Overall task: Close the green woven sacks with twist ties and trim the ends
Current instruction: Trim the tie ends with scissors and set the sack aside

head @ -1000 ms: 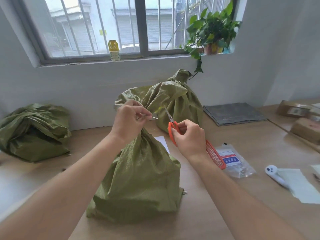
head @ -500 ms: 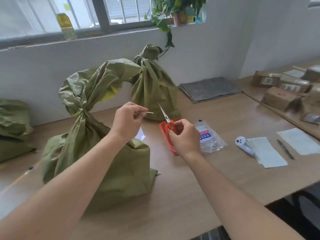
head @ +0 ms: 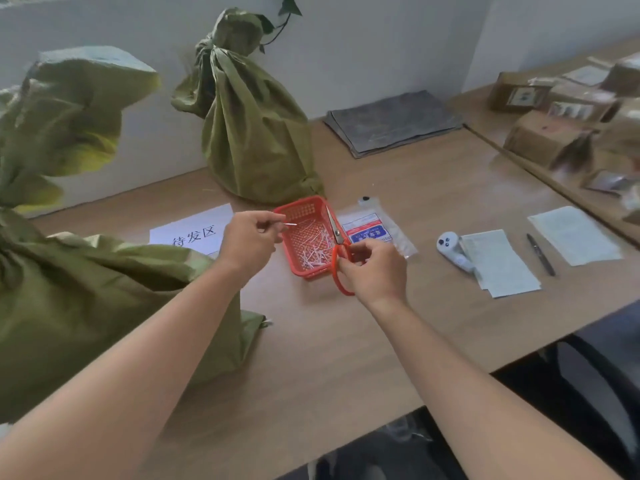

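Observation:
A tied green woven sack (head: pixel 104 299) lies at the near left of the table, its gathered top rising at the left edge. A second tied sack (head: pixel 252 133) stands against the back wall. My left hand (head: pixel 249 240) pinches a short white trimmed tie end (head: pixel 290 224) just above the left rim of a small red basket (head: pixel 294 258) that holds several white tie offcuts. My right hand (head: pixel 372 268) grips red-handled scissors (head: pixel 337 251), blades pointing up over the basket's right side.
A clear bag of ties (head: pixel 374 230) lies right of the basket. A white sign sheet (head: pixel 190 230), a white device (head: pixel 450 249), paper slips (head: pixel 498 265), a pen (head: pixel 540 249), grey folded sheets (head: pixel 391 123) and brown parcels (head: pixel 554 133) are on the table. The table edge runs near right.
My view has swung right and down. Both hands moved from the sack's neck to the red basket, the left still pinching the cut tie end, the right still holding the scissors.

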